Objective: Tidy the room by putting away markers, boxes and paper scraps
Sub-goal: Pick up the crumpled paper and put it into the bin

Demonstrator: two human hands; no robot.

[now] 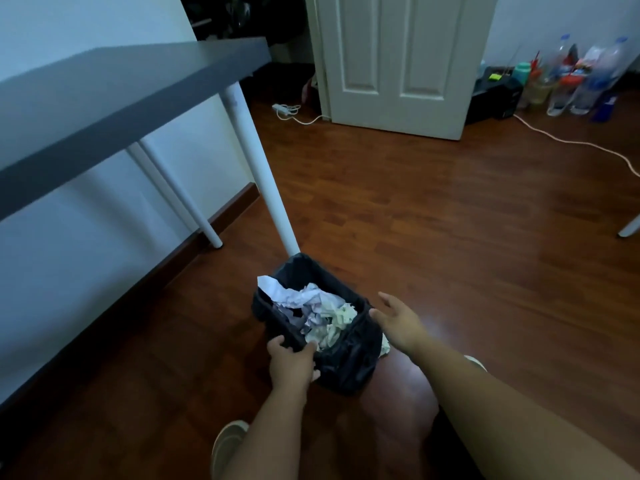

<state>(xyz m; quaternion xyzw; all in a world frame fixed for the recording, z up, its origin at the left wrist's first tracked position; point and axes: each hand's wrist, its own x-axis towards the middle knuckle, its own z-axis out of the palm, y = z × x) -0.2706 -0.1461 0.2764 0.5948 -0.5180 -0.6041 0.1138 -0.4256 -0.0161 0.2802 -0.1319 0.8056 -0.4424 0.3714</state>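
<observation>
Black-lined bin, lower centre, full of crumpled paper scraps. Left hand grips its near rim; right hand spread open beside it.

Paper scraps in bin before table leg.

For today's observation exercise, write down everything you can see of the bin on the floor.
The bin is small, dark and rectangular, lined with a black plastic bag that folds over its rim. It stands on the wooden floor beside a white table leg, seemingly tilted. Crumpled white paper scraps fill it nearly to the top. The left hand grips its near rim; the right hand is open at its right edge.
</observation>
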